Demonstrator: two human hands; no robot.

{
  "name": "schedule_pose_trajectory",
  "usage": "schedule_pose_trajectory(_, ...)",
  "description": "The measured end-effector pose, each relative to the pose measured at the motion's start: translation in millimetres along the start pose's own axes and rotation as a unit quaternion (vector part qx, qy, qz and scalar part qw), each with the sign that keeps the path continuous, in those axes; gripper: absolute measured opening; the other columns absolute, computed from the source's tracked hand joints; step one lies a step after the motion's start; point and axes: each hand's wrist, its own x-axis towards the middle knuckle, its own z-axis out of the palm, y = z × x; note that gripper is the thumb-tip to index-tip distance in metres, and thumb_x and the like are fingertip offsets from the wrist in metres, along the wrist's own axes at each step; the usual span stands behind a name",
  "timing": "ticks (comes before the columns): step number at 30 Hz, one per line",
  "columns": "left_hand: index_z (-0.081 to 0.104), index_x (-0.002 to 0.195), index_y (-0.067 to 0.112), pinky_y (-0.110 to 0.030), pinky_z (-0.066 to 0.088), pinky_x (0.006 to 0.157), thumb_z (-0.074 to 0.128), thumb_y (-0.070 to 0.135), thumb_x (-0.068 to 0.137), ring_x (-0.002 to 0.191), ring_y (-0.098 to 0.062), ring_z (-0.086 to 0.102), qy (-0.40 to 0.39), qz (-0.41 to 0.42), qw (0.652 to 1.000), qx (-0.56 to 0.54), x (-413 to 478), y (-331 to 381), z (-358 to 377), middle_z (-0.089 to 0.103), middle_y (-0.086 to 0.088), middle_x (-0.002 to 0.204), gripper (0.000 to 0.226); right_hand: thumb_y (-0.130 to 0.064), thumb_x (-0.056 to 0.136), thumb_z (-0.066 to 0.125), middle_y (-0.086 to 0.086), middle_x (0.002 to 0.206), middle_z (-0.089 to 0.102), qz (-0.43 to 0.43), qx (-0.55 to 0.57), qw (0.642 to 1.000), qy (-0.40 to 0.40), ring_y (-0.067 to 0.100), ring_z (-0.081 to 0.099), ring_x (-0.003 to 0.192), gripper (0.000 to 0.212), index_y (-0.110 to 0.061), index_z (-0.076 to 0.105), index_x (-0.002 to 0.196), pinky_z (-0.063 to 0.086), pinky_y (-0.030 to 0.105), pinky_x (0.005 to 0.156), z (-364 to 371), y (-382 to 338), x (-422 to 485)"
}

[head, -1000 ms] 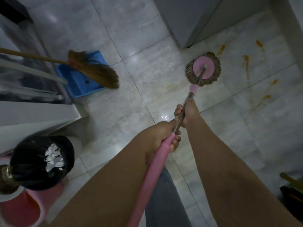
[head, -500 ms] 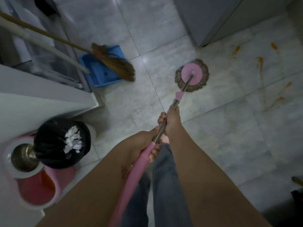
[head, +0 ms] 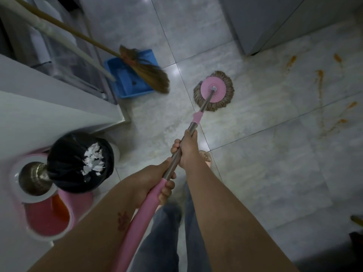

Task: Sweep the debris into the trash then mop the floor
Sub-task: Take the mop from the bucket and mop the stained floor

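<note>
Both hands grip a mop handle (head: 197, 118). My left hand (head: 155, 179) is closed on the pink foam grip, and my right hand (head: 186, 149) holds the metal shaft further down. The round mop head (head: 214, 91), pink disc with brown strands, lies flat on the grey tiled floor (head: 265, 173). Orange stains (head: 320, 81) streak the tiles to the right of the mop head. A trash bin with a black liner (head: 78, 163) holds white paper scraps at the lower left.
A straw broom (head: 151, 75) leans over a blue dustpan (head: 127, 81) at the upper left. A pink mop bucket with a metal spinner (head: 37, 193) stands beside the bin. A white counter (head: 49, 107) runs along the left. A grey cabinet (head: 255, 20) stands at the top right.
The mop head has slid left and nearer to me across the tiles, away from the orange stains. My view has tilted, showing more of the bin and bucket.
</note>
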Motion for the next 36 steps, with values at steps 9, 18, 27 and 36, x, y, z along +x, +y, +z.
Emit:
schedule_pose_trajectory(9,0.051,0.085,0.010,-0.018,0.035,0.032,0.048,0.055,0.093,0.034,-0.011,0.041,-0.026,0.051,0.998,-0.022,51.6,124.2,56.0,0.047,-0.001,0.050,0.046,-0.038,0.105,0.034,0.001,0.054,0.035,-0.034,-0.053,0.998,0.007,0.010,0.036,0.031,0.034,-0.042,0.029,0.138,0.035,0.018,0.035,24.2,-138.8,76.1)
schedule_pose_trajectory(18,0.050,0.084,0.010,-0.016,0.036,0.033,0.045,0.056,0.094,0.034,-0.010,0.041,-0.028,0.060,0.998,-0.017,60.7,173.8,81.4,0.047,0.000,0.050,0.047,-0.044,0.103,0.036,0.000,0.051,0.034,-0.039,-0.075,0.996,-0.018,0.010,0.034,0.031,0.034,-0.032,0.034,0.134,0.035,0.017,0.036,36.0,-190.1,98.9)
schedule_pose_trajectory(27,0.050,0.081,0.011,-0.018,0.038,0.033,0.050,0.060,0.089,0.035,-0.012,0.042,-0.026,0.035,0.999,0.021,35.8,74.2,68.6,0.049,-0.001,0.049,0.050,-0.042,0.103,0.037,0.001,0.055,0.034,-0.034,-0.051,0.998,-0.004,0.009,0.034,0.031,0.032,-0.036,0.033,0.134,0.034,0.016,0.035,-14.2,-102.1,44.4)
schedule_pose_trajectory(36,0.051,0.076,0.011,-0.019,0.037,0.033,0.045,0.059,0.093,0.038,-0.012,0.041,0.010,-0.004,0.990,0.141,5.2,-81.7,39.6,0.049,-0.003,0.054,0.051,-0.038,0.104,0.039,0.000,0.046,0.039,-0.012,0.025,0.999,0.047,0.011,0.037,0.030,0.029,-0.033,0.036,0.133,0.037,0.017,0.036,-97.2,52.8,-29.8)
